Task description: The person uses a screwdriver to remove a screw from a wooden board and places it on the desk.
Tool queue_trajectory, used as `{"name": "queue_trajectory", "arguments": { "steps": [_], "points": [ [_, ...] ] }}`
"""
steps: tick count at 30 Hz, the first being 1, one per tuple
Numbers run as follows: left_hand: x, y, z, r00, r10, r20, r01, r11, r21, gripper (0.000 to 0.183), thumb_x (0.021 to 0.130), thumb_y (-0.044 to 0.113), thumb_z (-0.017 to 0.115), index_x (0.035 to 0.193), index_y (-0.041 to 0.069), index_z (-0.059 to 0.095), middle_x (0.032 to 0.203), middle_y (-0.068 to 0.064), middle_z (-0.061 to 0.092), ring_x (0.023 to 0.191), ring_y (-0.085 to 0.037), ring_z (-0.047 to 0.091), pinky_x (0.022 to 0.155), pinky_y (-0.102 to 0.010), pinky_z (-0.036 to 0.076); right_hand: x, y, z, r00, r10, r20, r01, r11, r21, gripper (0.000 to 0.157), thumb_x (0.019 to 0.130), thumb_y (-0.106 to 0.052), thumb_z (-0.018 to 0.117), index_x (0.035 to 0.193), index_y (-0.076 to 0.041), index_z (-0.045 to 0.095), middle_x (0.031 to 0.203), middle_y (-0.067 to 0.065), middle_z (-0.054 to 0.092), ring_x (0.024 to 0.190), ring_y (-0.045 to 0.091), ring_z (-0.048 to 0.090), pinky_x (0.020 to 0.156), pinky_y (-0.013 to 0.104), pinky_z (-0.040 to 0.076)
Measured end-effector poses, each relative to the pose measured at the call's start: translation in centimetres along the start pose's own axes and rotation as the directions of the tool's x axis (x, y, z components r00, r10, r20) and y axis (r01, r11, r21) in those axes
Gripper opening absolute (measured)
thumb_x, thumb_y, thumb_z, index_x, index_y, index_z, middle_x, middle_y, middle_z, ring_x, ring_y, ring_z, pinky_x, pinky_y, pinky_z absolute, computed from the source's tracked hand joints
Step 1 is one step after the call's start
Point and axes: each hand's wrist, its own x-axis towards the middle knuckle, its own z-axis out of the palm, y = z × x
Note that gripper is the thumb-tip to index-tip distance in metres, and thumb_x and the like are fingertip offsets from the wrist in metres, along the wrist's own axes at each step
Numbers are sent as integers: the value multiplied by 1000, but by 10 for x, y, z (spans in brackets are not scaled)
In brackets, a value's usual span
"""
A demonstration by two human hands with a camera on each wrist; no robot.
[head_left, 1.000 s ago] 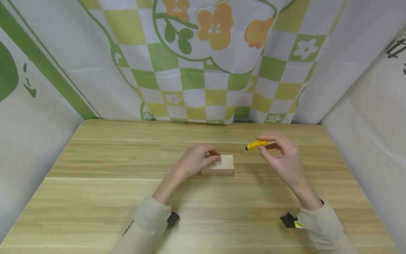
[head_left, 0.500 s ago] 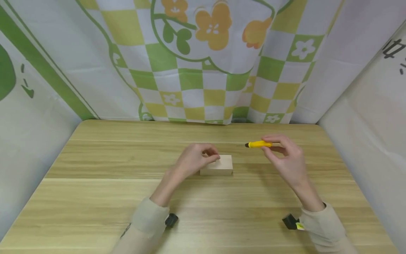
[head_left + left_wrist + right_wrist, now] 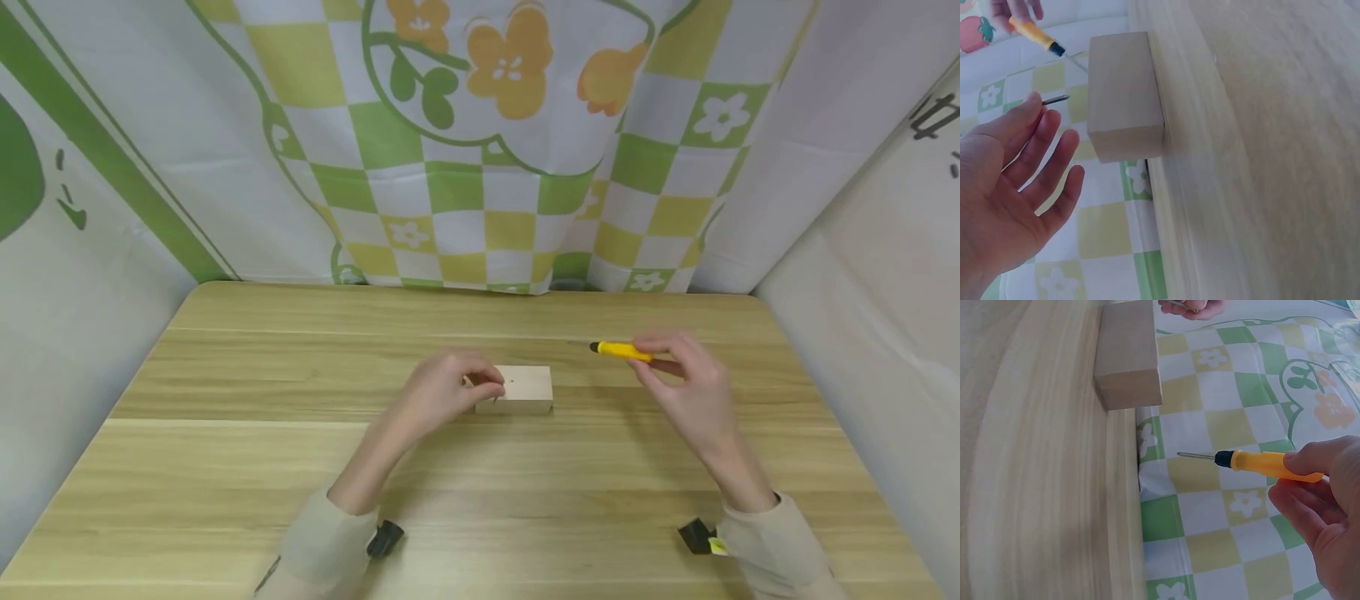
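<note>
In the head view a pale wooden block [image 3: 531, 385] lies flat on the table, with a small dark spot like a hole on its top. My left hand [image 3: 442, 392] is over the block's left end. Between thumb and index finger it pinches a screw [image 3: 1056, 100], whose pointed tip shows in the left wrist view, apart from the block. To the right, my right hand [image 3: 693, 387] holds a screwdriver [image 3: 1266, 464] by its yellow handle, above the table. Its thin metal shaft points left toward the block, touching nothing.
The wood-grain table [image 3: 465, 500] stretches around the block on all sides. Behind its far edge hangs a checked, flowered curtain [image 3: 457, 183]. Pale walls of cloth stand at left and right. Each wrist carries a small black camera [image 3: 386, 539].
My left hand has shifted left and slightly nearer, uncovering more of the block's top and the dark spot. My right hand has drawn a little right and nearer with the screwdriver.
</note>
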Motion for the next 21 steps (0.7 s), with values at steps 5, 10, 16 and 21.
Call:
{"name": "queue_trajectory", "arguments": {
  "steps": [5, 10, 16, 21],
  "points": [
    [-7, 0, -4, 998, -47, 42, 47, 999, 12, 10, 91, 30, 73, 96, 23, 77, 81, 13, 71, 69, -1, 61, 69, -26, 52, -6, 3, -1, 1000, 0, 31, 2, 996, -84, 30, 68, 19, 80, 92, 4, 69, 100, 16, 70, 93, 11, 66, 79, 7, 53],
    [-15, -5, -4, 995, -44, 94, 38, 998, 59, 8, 92, 29, 71, 94, 24, 76, 80, 11, 72, 69, -1, 59, 67, -26, 50, -12, 6, -2, 998, -11, 58, 20, 987, -161, 30, 68, 18, 81, 90, 2, 68, 97, 12, 70, 89, 17, 67, 79, 6, 52],
    [-26, -11, -3, 987, -64, 146, 60, 998, 33, 6, 93, 30, 70, 93, 26, 74, 80, 13, 71, 70, -2, 59, 65, -24, 49, -22, 10, -1, 997, -6, 77, 19, 985, -173, 33, 66, 20, 81, 89, 2, 67, 95, 12, 69, 86, 18, 66, 79, 5, 51],
    [-31, -18, -1, 988, -72, 134, 75, 997, -19, 9, 92, 30, 71, 96, 25, 76, 83, 14, 72, 75, -3, 62, 69, -25, 51, -30, 13, 2, 995, -6, 101, 21, 988, -155, 35, 64, 23, 80, 89, 3, 65, 94, 12, 68, 86, 18, 65, 80, 5, 51]
  ]
}}
